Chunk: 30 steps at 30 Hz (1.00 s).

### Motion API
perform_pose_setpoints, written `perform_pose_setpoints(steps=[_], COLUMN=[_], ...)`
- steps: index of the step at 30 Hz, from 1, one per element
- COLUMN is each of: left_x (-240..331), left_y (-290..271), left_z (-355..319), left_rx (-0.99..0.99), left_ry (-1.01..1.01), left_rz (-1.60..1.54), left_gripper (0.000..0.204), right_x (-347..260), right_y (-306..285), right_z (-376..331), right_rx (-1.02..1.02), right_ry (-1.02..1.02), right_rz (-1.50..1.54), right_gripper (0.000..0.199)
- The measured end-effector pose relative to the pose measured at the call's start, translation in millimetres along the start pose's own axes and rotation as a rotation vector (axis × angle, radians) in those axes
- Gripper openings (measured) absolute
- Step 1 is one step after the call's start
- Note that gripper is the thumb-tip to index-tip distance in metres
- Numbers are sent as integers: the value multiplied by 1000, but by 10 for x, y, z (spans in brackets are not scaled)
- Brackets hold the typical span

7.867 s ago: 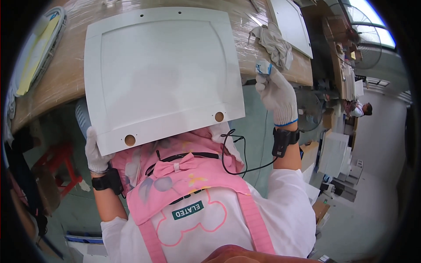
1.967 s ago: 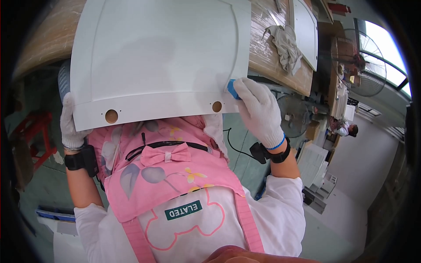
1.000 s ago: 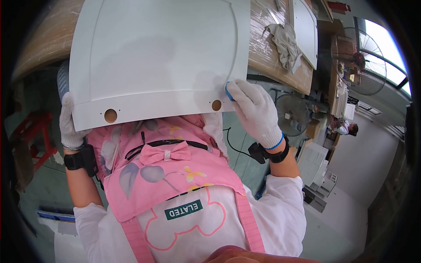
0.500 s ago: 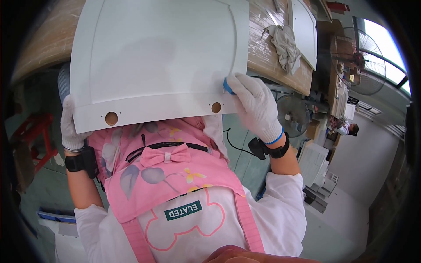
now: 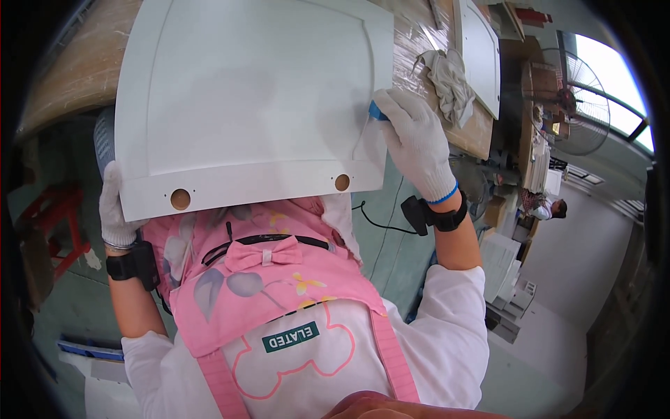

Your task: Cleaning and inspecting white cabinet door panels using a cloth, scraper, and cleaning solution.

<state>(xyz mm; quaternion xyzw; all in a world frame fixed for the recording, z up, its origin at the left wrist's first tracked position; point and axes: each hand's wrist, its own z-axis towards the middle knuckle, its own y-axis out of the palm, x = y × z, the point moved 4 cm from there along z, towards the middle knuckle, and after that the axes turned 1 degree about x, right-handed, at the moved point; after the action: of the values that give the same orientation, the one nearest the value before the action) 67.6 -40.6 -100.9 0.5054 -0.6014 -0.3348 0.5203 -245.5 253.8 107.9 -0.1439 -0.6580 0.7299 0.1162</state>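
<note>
Wooden workbench (image 5: 84,66) carries a white cabinet door (image 5: 251,98); gloved right hand (image 5: 417,143) presses a small blue pad (image 5: 376,112) against its right edge, left hand (image 5: 115,206) curls under its lower-left corner

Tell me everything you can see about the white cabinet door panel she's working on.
The white door panel is flat, smooth and matte, with a recessed centre field inside a raised frame. Two round holes sit near its lower edge. It lies on a wooden workbench, overhanging toward the person. The gloved left hand grips its lower left corner; the gloved right hand presses a small blue block against its right edge.
</note>
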Motion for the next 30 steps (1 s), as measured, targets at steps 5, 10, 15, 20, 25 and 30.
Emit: perform_pose_setpoints(steps=[5,10,15,20,25,30], left_x=[-8,-3,-5,-7,-18,16], left_y=[-49,-107,-116,-61,-149,-190], left_z=[-28,-29,-45,-24,-70,-43], left_rx=[96,182,159,164,185,170], left_ry=[62,87,91,106,118,111], left_rz=[119,130,132,149,134,140], left_gripper=[57,56,55,55,55,54], right_x=[67,60,29,80,-22,58], right_y=[18,1,-7,-9,-12,-1], right_z=[110,79,91,102,110,148], right_rx=[-1,-35,-59,-57,-73,-54], right_ry=[37,25,28,40,46,87], right_rz=[-42,-28,-16,-25,-13,-37], right_gripper=[40,40,39,40,39,38])
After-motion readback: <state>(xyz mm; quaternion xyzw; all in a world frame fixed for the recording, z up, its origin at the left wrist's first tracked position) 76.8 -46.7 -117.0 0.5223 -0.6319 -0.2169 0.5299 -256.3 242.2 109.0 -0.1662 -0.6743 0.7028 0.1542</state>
